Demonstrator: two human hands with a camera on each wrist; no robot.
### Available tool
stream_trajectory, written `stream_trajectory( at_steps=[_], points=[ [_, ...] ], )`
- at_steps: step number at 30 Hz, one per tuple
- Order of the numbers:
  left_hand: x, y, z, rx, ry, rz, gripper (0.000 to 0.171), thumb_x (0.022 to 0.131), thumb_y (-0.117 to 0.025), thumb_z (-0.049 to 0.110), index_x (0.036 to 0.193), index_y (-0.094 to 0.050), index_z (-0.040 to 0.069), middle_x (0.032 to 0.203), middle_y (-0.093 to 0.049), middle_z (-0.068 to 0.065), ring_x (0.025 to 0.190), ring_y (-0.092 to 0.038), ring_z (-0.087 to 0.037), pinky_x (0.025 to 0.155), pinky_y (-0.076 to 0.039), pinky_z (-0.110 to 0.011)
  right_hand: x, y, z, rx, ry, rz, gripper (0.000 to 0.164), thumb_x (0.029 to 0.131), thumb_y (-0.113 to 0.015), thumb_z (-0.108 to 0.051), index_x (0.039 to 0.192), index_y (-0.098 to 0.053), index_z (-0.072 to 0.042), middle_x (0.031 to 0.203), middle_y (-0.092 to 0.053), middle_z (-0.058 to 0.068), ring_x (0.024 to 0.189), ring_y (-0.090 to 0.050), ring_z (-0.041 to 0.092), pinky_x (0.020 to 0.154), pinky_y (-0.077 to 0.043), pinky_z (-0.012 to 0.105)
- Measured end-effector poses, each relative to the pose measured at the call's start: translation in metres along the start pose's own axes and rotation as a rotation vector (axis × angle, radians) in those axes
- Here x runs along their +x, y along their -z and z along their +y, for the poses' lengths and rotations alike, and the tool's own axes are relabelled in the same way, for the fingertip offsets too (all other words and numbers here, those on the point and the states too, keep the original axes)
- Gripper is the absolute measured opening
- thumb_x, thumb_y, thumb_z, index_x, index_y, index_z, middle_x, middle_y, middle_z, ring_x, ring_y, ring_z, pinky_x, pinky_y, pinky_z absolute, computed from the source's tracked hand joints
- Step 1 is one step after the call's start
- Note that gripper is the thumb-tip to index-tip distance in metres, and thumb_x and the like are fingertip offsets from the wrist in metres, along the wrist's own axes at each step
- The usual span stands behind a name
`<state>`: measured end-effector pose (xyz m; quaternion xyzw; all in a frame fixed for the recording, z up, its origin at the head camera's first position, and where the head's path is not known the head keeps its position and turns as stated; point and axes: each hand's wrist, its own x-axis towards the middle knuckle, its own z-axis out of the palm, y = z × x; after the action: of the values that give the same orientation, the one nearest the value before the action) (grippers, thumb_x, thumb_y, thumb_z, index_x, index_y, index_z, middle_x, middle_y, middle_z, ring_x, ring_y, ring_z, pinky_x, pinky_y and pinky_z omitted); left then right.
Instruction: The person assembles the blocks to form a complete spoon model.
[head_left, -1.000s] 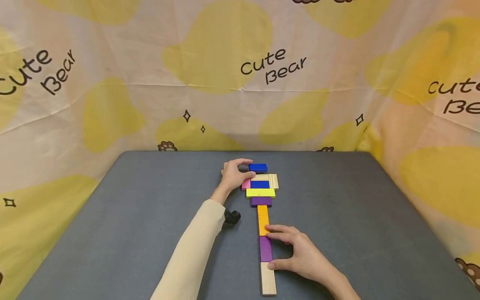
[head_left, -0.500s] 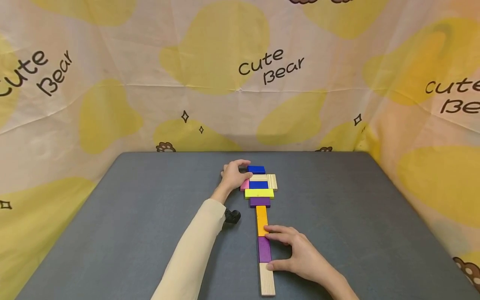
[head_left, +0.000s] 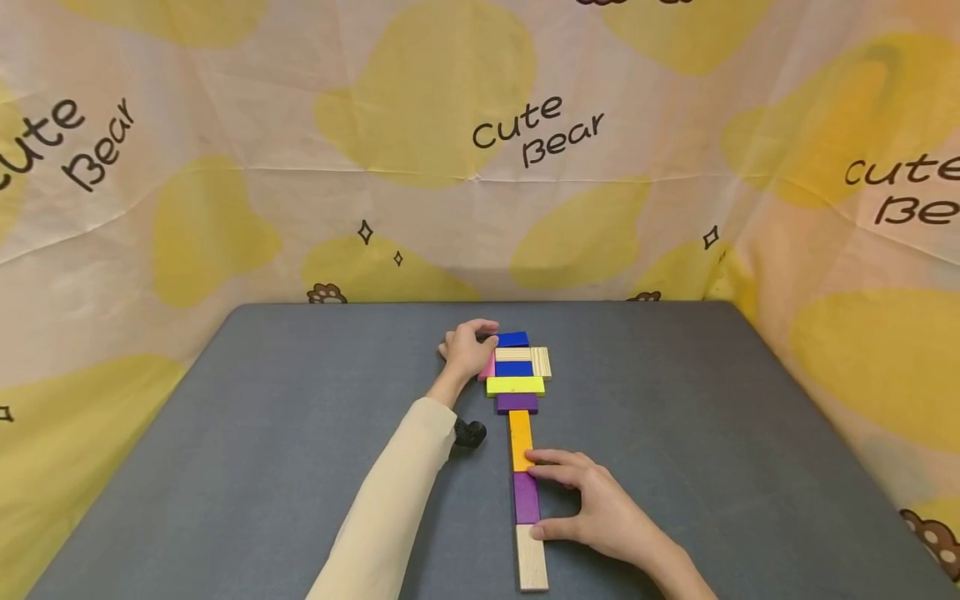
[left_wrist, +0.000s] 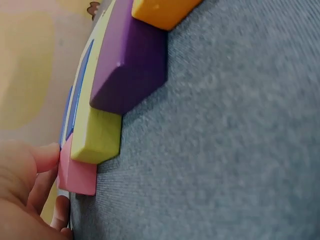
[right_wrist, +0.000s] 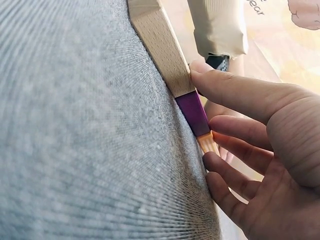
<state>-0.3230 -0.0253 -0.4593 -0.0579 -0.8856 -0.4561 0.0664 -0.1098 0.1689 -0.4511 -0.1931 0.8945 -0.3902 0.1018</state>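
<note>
Flat coloured wooden blocks form a figure in the head view. At its far end, my left hand (head_left: 467, 352) has its thumb and index finger about the left end of a blue block (head_left: 513, 339). In the left wrist view, the thumb tip is at the pink block (left_wrist: 77, 175); where it meets the blue block is hard to see. My right hand (head_left: 600, 504) rests along the stem's right side. Its thumb touches the plain wood block (head_left: 532, 562); its spread fingertips touch the orange block (head_left: 521, 437). A purple block (head_left: 527, 498) lies between them.
A yellow-green block (head_left: 515, 386) and another purple block (left_wrist: 130, 65) lie across the stem's top. Plain wood pieces (head_left: 542, 362) lie beyond them. A black device (head_left: 471, 433) sits at my left wrist. A printed cloth (head_left: 420, 167) hangs behind the grey table (head_left: 300, 367).
The far blue block has moved slightly nearer to the plain wood piece, narrowing the gap, and sits a little askew. My left thumb has drawn slightly left. My right hand holds its place.
</note>
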Motion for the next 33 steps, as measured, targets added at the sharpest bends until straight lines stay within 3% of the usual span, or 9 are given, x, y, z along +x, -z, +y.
stream_trajectory(
  at_steps=[24,33],
  points=[
    [-0.004,0.007,-0.001,-0.010,-0.008,0.004,0.024,0.100,-0.059,0.017,0.121,-0.071,0.016,0.117,-0.068,-0.001,0.115,-0.042,-0.031,0.099,-0.017,-0.054,0.000,-0.002,-0.004,-0.015,-0.014,0.003,0.072,0.071,-0.084,-0.053,0.133,-0.064,-0.020,0.139,-0.049,-0.011,0.125,-0.044,0.024,0.097,-0.036,0.060],
    [-0.015,0.024,0.002,-0.022,-0.074,-0.006,0.029,0.102,-0.055,0.024,0.125,-0.068,0.012,0.125,-0.064,-0.008,0.121,-0.036,-0.036,0.099,-0.019,-0.059,-0.004,-0.002,-0.002,-0.065,0.031,0.006,0.070,0.076,-0.081,-0.053,0.135,-0.063,-0.020,0.141,-0.049,-0.011,0.124,-0.046,0.020,0.098,-0.039,0.056]
  ],
)
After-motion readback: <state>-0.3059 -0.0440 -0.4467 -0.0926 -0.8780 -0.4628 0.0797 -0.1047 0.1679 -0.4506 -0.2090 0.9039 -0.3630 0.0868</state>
